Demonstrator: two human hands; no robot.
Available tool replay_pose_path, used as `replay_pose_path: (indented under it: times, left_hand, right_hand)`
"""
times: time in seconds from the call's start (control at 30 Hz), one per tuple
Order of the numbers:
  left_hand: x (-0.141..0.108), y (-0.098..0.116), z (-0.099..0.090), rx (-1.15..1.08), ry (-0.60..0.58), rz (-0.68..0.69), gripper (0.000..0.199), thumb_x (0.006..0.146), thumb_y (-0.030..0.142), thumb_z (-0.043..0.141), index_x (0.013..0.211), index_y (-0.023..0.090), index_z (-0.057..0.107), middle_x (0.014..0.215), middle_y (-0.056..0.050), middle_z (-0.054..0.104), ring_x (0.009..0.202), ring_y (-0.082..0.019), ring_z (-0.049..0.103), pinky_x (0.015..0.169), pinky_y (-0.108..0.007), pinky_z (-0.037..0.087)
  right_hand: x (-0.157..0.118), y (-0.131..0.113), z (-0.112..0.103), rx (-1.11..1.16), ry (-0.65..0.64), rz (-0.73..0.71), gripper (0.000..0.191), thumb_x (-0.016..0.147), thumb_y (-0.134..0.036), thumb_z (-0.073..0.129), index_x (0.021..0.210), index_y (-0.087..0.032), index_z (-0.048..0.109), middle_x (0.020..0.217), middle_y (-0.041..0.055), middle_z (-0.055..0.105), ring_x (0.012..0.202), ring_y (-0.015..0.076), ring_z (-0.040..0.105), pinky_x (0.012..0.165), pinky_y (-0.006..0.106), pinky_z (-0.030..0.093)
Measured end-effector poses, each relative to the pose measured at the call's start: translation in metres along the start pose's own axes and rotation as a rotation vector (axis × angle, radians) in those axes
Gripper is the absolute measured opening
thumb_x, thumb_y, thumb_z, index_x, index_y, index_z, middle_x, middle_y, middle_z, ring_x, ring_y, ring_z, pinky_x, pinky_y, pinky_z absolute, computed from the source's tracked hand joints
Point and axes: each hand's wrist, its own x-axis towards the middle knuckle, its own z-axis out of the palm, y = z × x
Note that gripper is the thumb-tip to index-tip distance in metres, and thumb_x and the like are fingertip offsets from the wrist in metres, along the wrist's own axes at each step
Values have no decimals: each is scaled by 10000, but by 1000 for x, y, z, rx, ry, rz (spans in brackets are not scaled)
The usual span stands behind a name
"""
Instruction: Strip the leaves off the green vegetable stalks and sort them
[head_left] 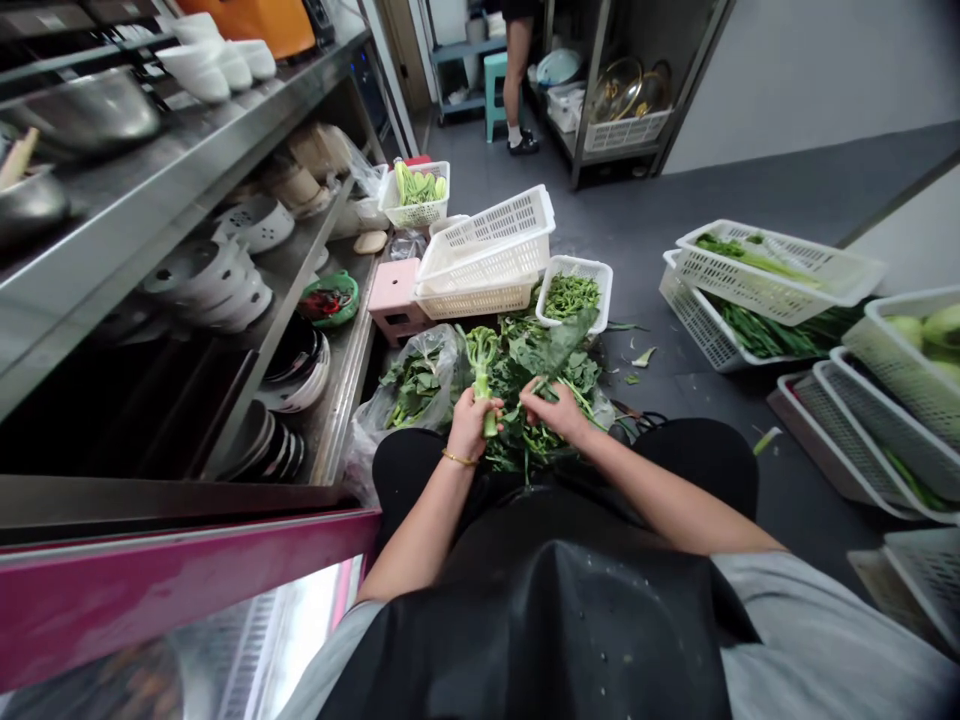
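My left hand (474, 425) is closed around a thick pale-green vegetable stalk (481, 370), held upright with its branching top above the fist. To the right, my right hand (551, 408) pinches a dark green leaf (562, 348) by its stem end. Below and beyond both hands lies a heap of leafy greens (517, 350). Left of the heap, a clear plastic bag (446, 365) holds more leaves. Just past the heap stands a small white basket (609, 290) of cut green pieces.
Stacked white baskets (491, 250) and a pink stool (394, 290) stand ahead. On the left runs a steel shelf (187, 155) with bowls. Vegetable baskets (780, 275) are stacked at right. Leaf scraps (643, 357) lie on the floor. A person's leg (517, 70) shows at the back.
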Motion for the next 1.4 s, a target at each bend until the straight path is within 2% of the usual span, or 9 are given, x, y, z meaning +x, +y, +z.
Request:
replay_pose_path:
  times: [0.17,0.3,0.4,0.57,0.77,0.87,0.97,1.2,1.4]
  left_hand:
    - [-11,-18,2,285,3,187,252,596,190,636,806,191,496,627,46,542,486,-86,502,450,-183,355]
    - [-1,-19,-2,151,3,7,200,608,219,611,730,194,454,535,56,495,429,-93,472,413,-188,318]
    - [9,-12,-11,14,32,-62,183,617,245,570,699,194,415,517,38,502,415,-101,472,408,-199,331]
    - [12,-7,-16,-191,14,-208,234,567,239,549,746,194,405,577,15,560,491,-141,563,418,-204,386]
    - [13,-10,-6,-286,52,-165,217,559,200,561,760,175,484,677,3,606,563,-116,567,487,-210,434]
    - [15,-11,-7,-304,-4,-234,176,569,232,543,726,160,510,674,-38,619,635,-163,609,530,-241,451]
    - [14,-13,-10,-333,72,-215,146,568,219,526,702,169,494,661,-37,623,697,-186,632,606,-274,480]
    - [2,-14,2,-277,34,-12,261,521,157,580,773,164,511,699,7,637,604,-113,576,592,-216,440]
    - [5,-16,1,-321,41,-246,193,540,195,576,684,169,451,603,-18,582,578,-162,596,579,-272,455]
  right_hand:
    - [33,-14,-2,-328,-4,53,325,830,-421,516,796,-122,638,630,58,640,595,154,596,569,229,427]
    - [22,-18,16,-681,-12,-185,321,834,-386,513,746,-111,654,800,126,676,715,182,613,616,241,396]
    - [7,-1,13,-622,-42,-151,395,889,-415,424,762,-117,651,766,101,671,679,151,604,607,217,396]
    - [20,37,-23,-758,-229,248,368,839,-450,550,862,-95,643,771,130,674,713,194,629,609,244,430]
    - [13,11,1,-275,-534,75,358,947,-416,360,920,-157,606,720,44,663,554,118,588,533,211,402]
    - [-7,-7,24,-392,-417,-136,293,932,-294,388,779,-148,589,685,38,631,583,112,559,561,206,358]
    - [-24,-12,24,-520,-247,-290,289,921,-280,393,749,-155,588,710,44,627,614,118,546,571,218,317]
    - [5,-8,-2,-365,-406,54,402,903,-503,423,848,-157,620,600,0,606,498,107,525,513,205,318]
    - [-25,-23,15,-713,-283,-488,315,927,-336,388,863,-128,615,824,118,663,674,161,583,550,234,311]
